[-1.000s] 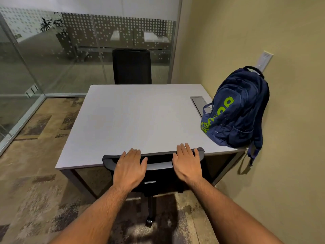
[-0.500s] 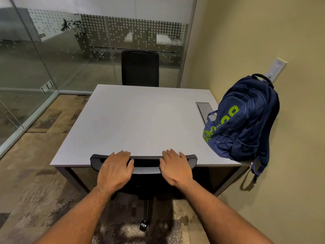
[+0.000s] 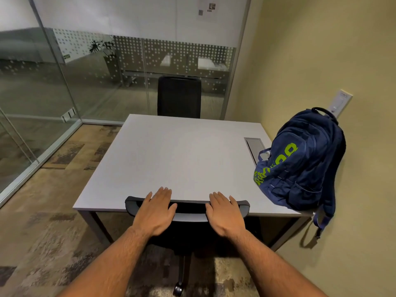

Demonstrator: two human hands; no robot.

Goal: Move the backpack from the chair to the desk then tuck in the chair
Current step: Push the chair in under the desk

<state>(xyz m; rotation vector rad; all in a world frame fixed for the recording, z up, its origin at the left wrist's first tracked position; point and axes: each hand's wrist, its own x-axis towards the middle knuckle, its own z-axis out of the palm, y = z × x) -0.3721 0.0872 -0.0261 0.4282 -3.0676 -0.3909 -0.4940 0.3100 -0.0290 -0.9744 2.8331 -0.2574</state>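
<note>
A navy backpack [image 3: 300,166] with green lettering stands upright on the right edge of the grey desk [image 3: 171,159], leaning against the wall, with a strap hanging off the desk's side. The black office chair [image 3: 188,213] stands at the desk's near edge, its seat hidden underneath and the top of its backrest at the desk's rim. My left hand [image 3: 155,211] lies on the left part of the backrest top and my right hand [image 3: 225,213] on the right part. Both have their fingers draped over the top.
A second black chair [image 3: 179,97] stands at the far side of the desk. Glass partitions [image 3: 53,86] close off the left and back. The yellow wall [image 3: 342,61] with a switch plate [image 3: 341,101] runs along the right. A cable hatch [image 3: 255,145] sits in the desk. Carpet lies to the left.
Both hands have stayed on the backrest while the chair rolled slightly forward against the desk's edge. The view has lifted, showing more of the glass wall.
</note>
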